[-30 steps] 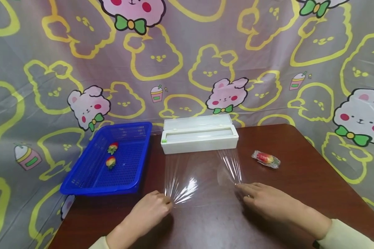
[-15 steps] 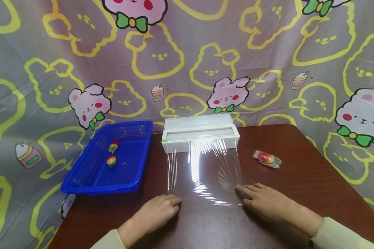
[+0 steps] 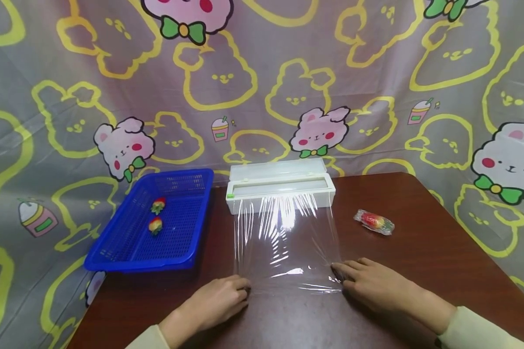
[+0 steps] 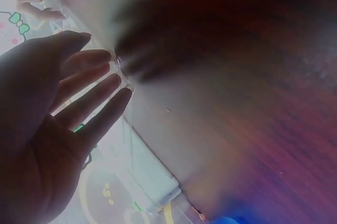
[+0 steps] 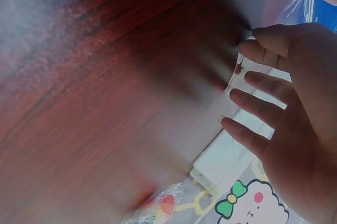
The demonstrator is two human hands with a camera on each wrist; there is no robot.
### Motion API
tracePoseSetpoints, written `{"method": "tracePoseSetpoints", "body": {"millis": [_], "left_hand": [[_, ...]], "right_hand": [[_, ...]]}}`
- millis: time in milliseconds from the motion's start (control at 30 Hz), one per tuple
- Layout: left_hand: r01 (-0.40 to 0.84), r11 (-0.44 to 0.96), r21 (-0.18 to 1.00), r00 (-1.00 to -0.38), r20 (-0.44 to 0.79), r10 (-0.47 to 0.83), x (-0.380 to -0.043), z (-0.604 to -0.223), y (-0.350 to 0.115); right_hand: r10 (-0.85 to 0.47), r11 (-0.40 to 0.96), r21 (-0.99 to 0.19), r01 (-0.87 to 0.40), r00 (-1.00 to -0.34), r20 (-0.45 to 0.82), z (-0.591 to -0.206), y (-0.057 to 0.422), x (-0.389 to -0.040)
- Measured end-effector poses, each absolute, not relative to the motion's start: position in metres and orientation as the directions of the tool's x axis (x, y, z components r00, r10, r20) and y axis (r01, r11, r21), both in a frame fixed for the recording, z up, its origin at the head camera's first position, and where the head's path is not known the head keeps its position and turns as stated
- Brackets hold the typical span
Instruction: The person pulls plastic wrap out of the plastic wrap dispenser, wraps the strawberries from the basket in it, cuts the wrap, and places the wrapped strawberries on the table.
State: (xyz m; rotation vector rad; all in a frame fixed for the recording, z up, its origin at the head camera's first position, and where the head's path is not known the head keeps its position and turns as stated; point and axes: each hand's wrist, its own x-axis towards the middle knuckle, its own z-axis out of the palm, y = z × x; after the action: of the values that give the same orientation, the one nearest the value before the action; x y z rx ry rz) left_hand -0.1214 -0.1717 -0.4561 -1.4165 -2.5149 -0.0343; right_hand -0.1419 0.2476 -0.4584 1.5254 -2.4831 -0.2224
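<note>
A sheet of clear cling film (image 3: 288, 247) stretches from the white film dispenser box (image 3: 284, 201) toward me, over the brown table. My left hand (image 3: 216, 300) touches the sheet's near left corner with its fingertips; in the left wrist view the left fingers (image 4: 102, 113) are extended, thumb apart from them. At the near right corner my right hand (image 3: 371, 281) rests its fingertips on the film. The right wrist view shows its fingers (image 5: 253, 108) nearly straight, tips down at the table. The film has shiny creases near the box and along its near edge.
A blue plastic basket (image 3: 203, 213) stands at the left with two strawberries (image 3: 155, 225) in it. To the right lies a strawberry wrapped in film (image 3: 374, 222). The box's lid (image 3: 279, 169) is raised at the back, close to a patterned curtain (image 3: 262, 87).
The film, earlier gathered toward both hands, now lies spread wider, its near edge straighter and its creases shifted toward the box. The left hand has moved slightly right and nearer, its fingers loosened.
</note>
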Motion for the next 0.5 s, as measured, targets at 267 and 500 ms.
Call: {"method": "tracePoseSetpoints", "body": {"millis": [267,500], "left_hand": [[0.859,0.512,-0.028,-0.493,0.230,0.839,-0.116,-0.456,-0.178],[0.881,0.472,0.027,-0.464,0.235,0.854,-0.112,-0.455,-0.184]], "right_hand": [[-0.912,0.406,0.250,-0.879,-0.373,0.172,-0.460,0.251,-0.137],[-0.915,0.388,0.231,-0.892,-0.342,0.215,-0.461,0.255,-0.130]]}}
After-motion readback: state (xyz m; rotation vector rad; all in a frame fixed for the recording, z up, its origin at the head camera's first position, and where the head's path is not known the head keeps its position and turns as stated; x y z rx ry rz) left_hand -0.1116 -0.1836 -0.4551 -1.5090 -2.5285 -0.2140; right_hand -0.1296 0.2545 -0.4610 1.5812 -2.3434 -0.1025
